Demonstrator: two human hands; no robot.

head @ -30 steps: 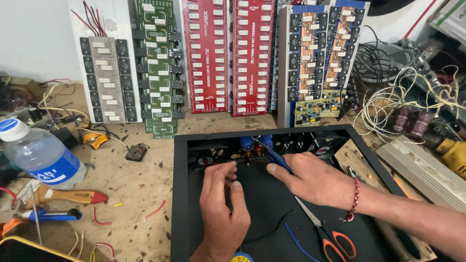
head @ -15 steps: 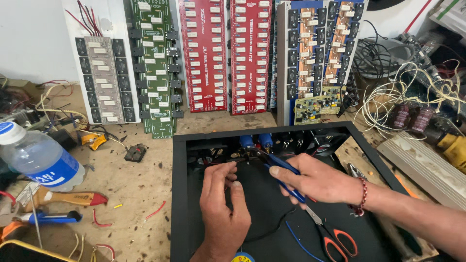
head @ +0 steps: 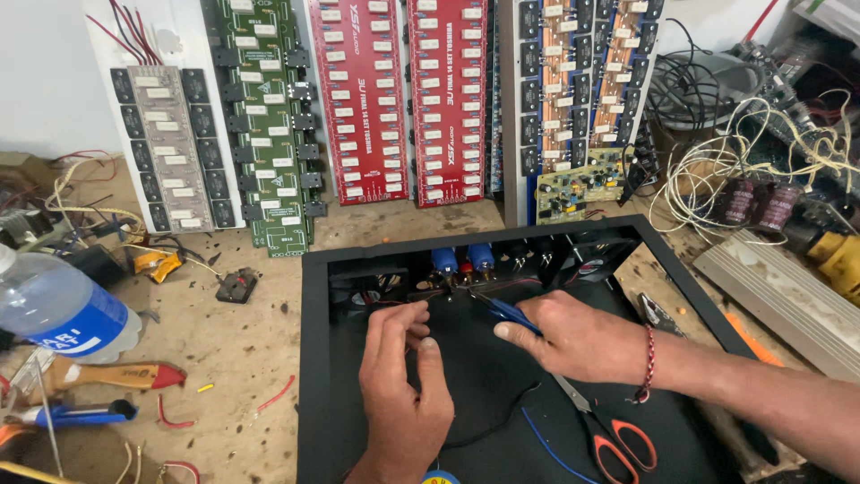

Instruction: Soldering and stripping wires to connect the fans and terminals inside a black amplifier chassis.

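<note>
Both hands work inside an open black metal chassis [head: 313, 358]. My right hand [head: 582, 336] grips blue-handled pliers [head: 503, 310], whose tip points at the back wall near the blue and red terminals [head: 462, 262]. My left hand [head: 401, 376] is beside it, fingers curled and pinching something small that I cannot make out, close to a thin wire by the terminals. A black wire [head: 497, 419] and a blue wire [head: 548, 446] lie on the chassis floor below the hands.
Red-handled scissors [head: 609, 437] lie in the chassis by my right wrist. Several circuit boards, red [head: 408, 99], green [head: 264, 125] and grey [head: 170, 148], lean on the back wall. A water bottle [head: 54, 309], pliers and wire scraps lie left; tangled cables [head: 761, 170] right.
My right hand has slid slightly right and back with the pliers. My left hand stays in place. The view has shifted a little.
</note>
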